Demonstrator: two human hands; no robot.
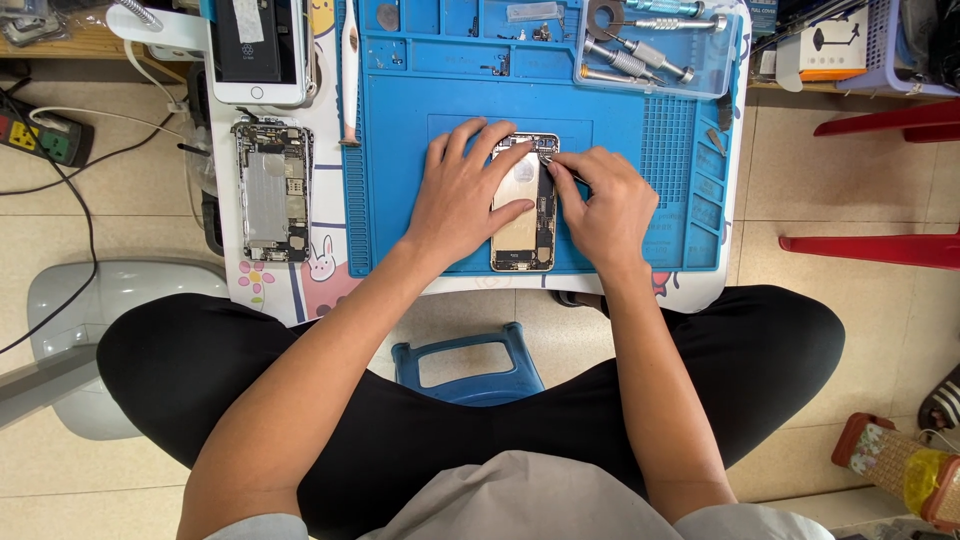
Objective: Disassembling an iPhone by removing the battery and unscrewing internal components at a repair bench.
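A: Opened phone (523, 205) — where?
B: Flat on the blue mat (640, 200), mid-surface. Left hand (462, 192) presses it down, fingers spread.
A: Right hand (600, 205)?
B: Pinched on a thin tool (572, 174) at the phone's top edge (tip hidden). Second gutted phone (272, 190) lies well left.

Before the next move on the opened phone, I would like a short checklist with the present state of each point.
1. Opened phone lies flat on the blue mat: ok.
2. Left hand presses on the phone: ok.
3. Right hand holds a thin tool at the phone's upper edge: ok; tool tip cannot tell.
4. Screwdrivers lie in the clear tray, off the work area: ok.
5. Second opened phone lies apart, left of the mat: ok.
6. Loose screws near the phone: cannot tell.
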